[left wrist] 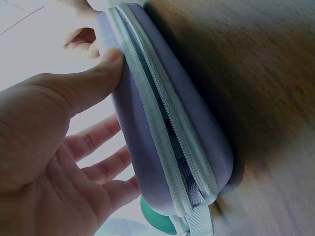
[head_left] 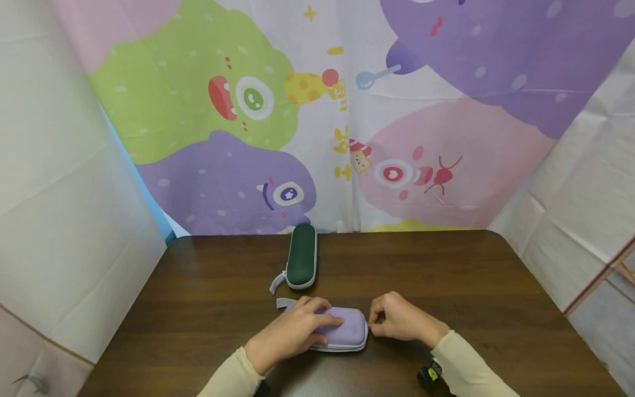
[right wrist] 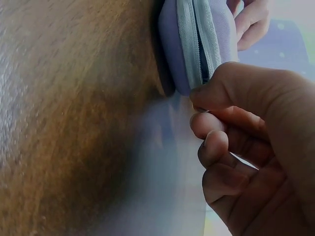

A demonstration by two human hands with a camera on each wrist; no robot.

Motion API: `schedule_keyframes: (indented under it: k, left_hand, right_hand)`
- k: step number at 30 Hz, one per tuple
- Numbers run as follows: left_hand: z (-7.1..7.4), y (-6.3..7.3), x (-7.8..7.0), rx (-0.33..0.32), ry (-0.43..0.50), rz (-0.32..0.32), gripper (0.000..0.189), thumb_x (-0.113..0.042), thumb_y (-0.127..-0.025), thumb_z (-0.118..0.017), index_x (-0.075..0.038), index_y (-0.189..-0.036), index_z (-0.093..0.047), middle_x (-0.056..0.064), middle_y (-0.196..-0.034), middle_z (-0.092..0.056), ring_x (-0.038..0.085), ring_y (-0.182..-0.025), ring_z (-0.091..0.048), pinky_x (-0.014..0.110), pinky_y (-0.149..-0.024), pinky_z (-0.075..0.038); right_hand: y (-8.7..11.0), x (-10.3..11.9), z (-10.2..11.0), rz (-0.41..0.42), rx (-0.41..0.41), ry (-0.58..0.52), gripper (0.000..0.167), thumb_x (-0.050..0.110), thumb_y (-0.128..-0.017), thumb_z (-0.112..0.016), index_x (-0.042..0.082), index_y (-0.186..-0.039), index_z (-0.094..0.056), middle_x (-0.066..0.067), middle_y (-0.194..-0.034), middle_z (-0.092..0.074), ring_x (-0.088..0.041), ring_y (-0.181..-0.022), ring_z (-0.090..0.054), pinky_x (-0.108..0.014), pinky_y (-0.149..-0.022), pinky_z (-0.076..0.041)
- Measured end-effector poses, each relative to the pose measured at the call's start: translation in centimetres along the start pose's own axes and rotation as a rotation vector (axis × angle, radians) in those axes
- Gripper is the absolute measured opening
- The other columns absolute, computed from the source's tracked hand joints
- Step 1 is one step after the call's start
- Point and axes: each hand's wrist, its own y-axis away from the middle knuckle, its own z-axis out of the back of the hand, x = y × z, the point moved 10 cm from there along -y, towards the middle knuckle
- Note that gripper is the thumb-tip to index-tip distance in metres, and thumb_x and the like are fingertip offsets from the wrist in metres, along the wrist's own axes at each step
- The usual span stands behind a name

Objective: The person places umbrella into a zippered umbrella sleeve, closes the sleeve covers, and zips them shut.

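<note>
A light purple zip case lies on the table near its front. Its grey-white zip is parted along the near side, showing a dark gap and some fabric inside. My left hand holds the case, thumb against the upper shell's near side and fingers over the top. At the case's right end, my right hand pinches thumb and index finger at the zip; the zipper pull between them is mostly hidden. In the right wrist view, the other fingers are curled. A strap loop sticks out at the left end.
A dark green zip case with a pale strap lies behind the purple one, near the back edge of the brown wooden table. A cartoon-printed cloth hangs directly behind the table, with white sheets at both sides.
</note>
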Motion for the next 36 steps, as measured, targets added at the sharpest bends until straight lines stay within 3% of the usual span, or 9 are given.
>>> schedule_keyframes:
  k: [15, 27, 36]
  left_hand:
    - [0.0, 0.0, 0.0, 0.008, 0.008, 0.005, 0.046, -0.031, -0.089, -0.080, -0.029, -0.134, -0.070, 0.006, -0.132, -0.063, 0.026, -0.119, -0.059, 0.042, -0.101, -0.052]
    - [0.5, 0.1, -0.5, -0.040, 0.000, -0.045, 0.047, -0.028, -0.086, -0.082, -0.025, -0.132, -0.071, 0.009, -0.127, -0.065, 0.027, -0.115, -0.061, 0.045, -0.100, -0.051]
    - [0.1, 0.1, -0.2, -0.024, -0.009, -0.033, 0.046, -0.031, -0.088, -0.080, -0.026, -0.133, -0.071, 0.008, -0.129, -0.064, 0.027, -0.116, -0.060, 0.044, -0.101, -0.051]
  right_hand:
    - [0.5, 0.4, -0.1, -0.029, 0.040, -0.040, 0.023, -0.001, -0.079, -0.074, 0.020, -0.069, -0.072, 0.016, -0.074, -0.063, 0.005, -0.064, -0.053, -0.018, -0.059, -0.049]
    - [0.8, -0.1, -0.9, -0.080, 0.085, -0.080, 0.021, 0.000, -0.084, -0.069, 0.019, -0.074, -0.067, 0.016, -0.069, -0.057, 0.005, -0.061, -0.049, -0.017, -0.055, -0.045]
    - [0.7, 0.4, -1.2, -0.008, 0.078, -0.056, 0.023, -0.001, -0.086, -0.067, 0.016, -0.072, -0.067, 0.019, -0.066, -0.051, 0.007, -0.057, -0.043, -0.014, -0.052, -0.036]
